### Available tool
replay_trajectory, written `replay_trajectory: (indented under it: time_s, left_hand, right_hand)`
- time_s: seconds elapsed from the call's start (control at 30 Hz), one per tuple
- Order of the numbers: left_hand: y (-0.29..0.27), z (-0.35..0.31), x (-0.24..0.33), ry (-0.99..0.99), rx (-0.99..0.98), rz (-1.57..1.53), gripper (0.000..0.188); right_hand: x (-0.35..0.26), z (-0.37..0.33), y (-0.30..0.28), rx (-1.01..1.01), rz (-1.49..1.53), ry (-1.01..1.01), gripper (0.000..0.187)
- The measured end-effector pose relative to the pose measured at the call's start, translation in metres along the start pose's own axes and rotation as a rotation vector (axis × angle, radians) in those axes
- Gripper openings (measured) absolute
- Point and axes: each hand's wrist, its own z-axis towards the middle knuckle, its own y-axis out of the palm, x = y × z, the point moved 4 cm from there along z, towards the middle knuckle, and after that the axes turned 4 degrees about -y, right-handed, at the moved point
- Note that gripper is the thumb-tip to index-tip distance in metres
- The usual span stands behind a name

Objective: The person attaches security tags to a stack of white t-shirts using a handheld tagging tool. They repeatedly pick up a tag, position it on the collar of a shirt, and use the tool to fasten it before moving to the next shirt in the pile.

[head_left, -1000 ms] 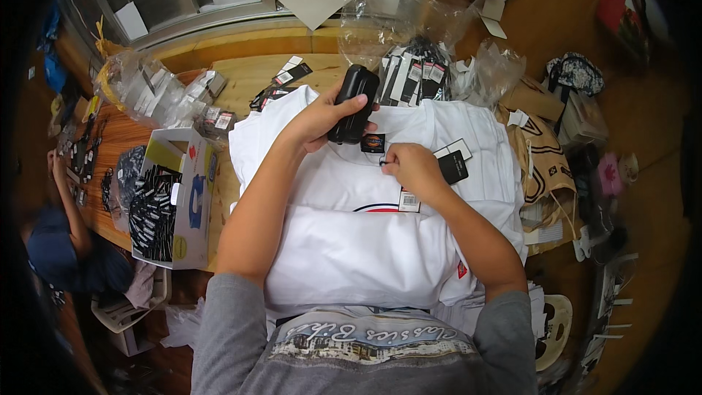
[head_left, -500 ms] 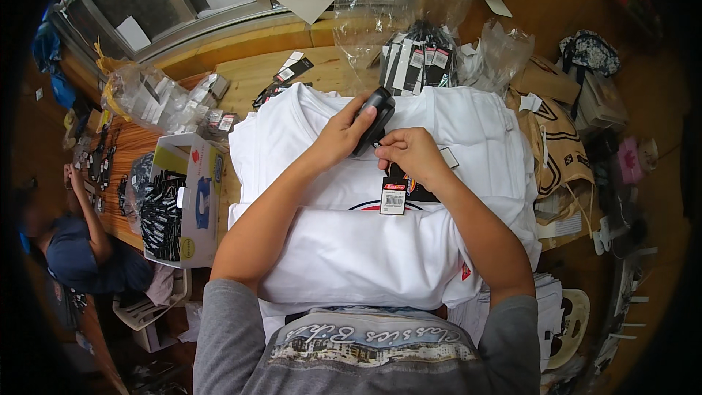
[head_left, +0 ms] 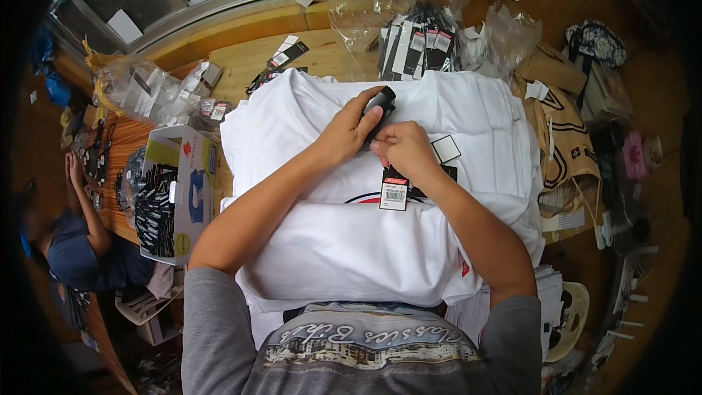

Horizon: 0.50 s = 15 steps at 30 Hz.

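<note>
A stack of white T-shirts [head_left: 344,249] lies in front of me, the top one folded over near my body. My left hand [head_left: 347,130] is wrapped round a black handheld tool [head_left: 383,104], which looks like a stapler. Close against its lower end, my right hand [head_left: 406,151] pinches with thumb and finger at the top of a hang tag [head_left: 393,196]. That tag, black, red and white with a barcode, hangs over the shirt below my right fingers. Beside the right wrist is a white card with a black edge [head_left: 446,148]. The pinched spot itself is mostly hidden.
Black hang tags [head_left: 418,47] fill a clear plastic bag behind the shirts. An open box [head_left: 194,197] of black tags stands at left, near clear bags [head_left: 150,99]. A tan bag [head_left: 563,150] is at right. Another person [head_left: 88,241] sits far left, hands raised.
My view has shifted slightly. The black tool has turned more edge-on, and my right hand has moved in closer to its lower end. The tag still hangs below.
</note>
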Motion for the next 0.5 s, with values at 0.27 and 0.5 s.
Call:
replay_trajectory:
  time_s: [0.27,0.5]
  left_hand:
    - [-0.016,0.005,0.006,-0.145,0.048,-0.086,0.044]
    - [-0.157,-0.069,0.041,-0.168,0.649,0.459,0.043]
  right_hand:
    - [-0.009,0.011,-0.007,-0.032,0.061,-0.108,0.012]
    - [-0.026,-0.006,-0.092,0.197,-0.182,-0.341,0.026]
